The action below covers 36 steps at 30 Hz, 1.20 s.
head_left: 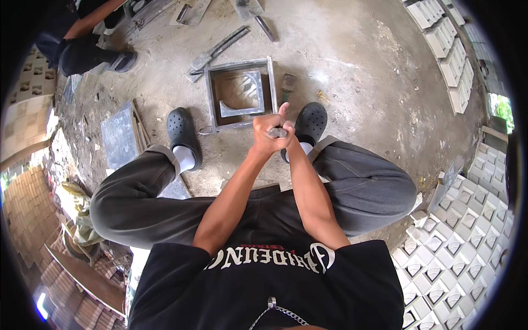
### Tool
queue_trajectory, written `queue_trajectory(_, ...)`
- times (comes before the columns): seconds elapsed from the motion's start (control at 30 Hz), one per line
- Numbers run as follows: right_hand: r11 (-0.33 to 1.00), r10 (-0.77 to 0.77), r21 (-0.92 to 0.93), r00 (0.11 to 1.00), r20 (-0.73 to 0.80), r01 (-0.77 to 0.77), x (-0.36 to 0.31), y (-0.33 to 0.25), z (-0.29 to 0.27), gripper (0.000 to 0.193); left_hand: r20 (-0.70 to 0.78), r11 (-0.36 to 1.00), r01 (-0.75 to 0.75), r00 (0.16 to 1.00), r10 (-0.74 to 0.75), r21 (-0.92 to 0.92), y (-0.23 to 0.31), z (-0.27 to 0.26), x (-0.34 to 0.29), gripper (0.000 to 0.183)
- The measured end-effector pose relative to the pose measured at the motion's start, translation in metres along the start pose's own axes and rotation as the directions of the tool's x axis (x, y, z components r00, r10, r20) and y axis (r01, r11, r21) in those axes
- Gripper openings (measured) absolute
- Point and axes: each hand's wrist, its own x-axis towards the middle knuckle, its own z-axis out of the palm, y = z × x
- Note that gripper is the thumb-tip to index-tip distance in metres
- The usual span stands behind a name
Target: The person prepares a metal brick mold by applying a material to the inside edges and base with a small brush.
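My two hands meet above the near right corner of a square mould frame. My left hand (264, 137) is closed round a grey, blunt-ended piece (277, 132), its end showing between the hands. What the rest of it looks like is hidden. My right hand (289, 133) presses against it from the other side, fingers curled, with one digit pointing away from me. The grey mould frame (269, 82) lies on the floor between my feet. Inside it sits a dusty mould insert (234, 109) with a curved, ribbed hollow.
Beyond the frame lie a long flat tool (220, 50), a dark bar (265, 28) and a brush (288, 82). A grey board (120, 135) rests at the left. Pale patterned blocks (451, 60) are stacked at the right. Someone's leg and shoe (122, 61) show far left.
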Motion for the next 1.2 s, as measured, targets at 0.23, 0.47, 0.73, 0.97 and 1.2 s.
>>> queue_trajectory(0.23, 0.776, -0.619, 0.469, 0.369, 0.693, 0.421, -0.035, -0.004, -0.020, 0.045, -0.051, 0.975, -0.207, 0.978, 0.203, -0.084, 0.018, 0.004, -0.006, 0.019)
queue_trajectory(0.47, 0.703, -0.576, 0.125, 0.459, 0.676, 0.700, -0.041, -0.015, -0.014, 0.061, -0.056, 0.977, -0.194, 0.980, 0.189, -0.089, 0.023, -0.004, -0.010, 0.019)
queue_trajectory(0.73, 0.697, -0.694, 0.294, 0.512, 0.507, 0.654, -0.075, -0.022, 0.019, 0.044, -0.055, 0.977, -0.206, 0.978, 0.203, -0.062, 0.020, -0.003, -0.015, 0.021)
queue_trajectory(0.97, 0.705, -0.599, 0.041, 0.563, 0.569, 0.708, -0.079, -0.011, -0.005, 0.058, -0.100, 0.980, -0.197, 0.976, 0.194, -0.018, 0.035, -0.013, -0.006, 0.019)
queue_trajectory(1.2, 0.675, -0.524, 0.007, 0.472, 0.709, 0.738, -0.035, -0.024, -0.053, 0.075, -0.121, 0.976, -0.167, 0.981, 0.150, -0.142, 0.034, -0.003, -0.006, 0.019)
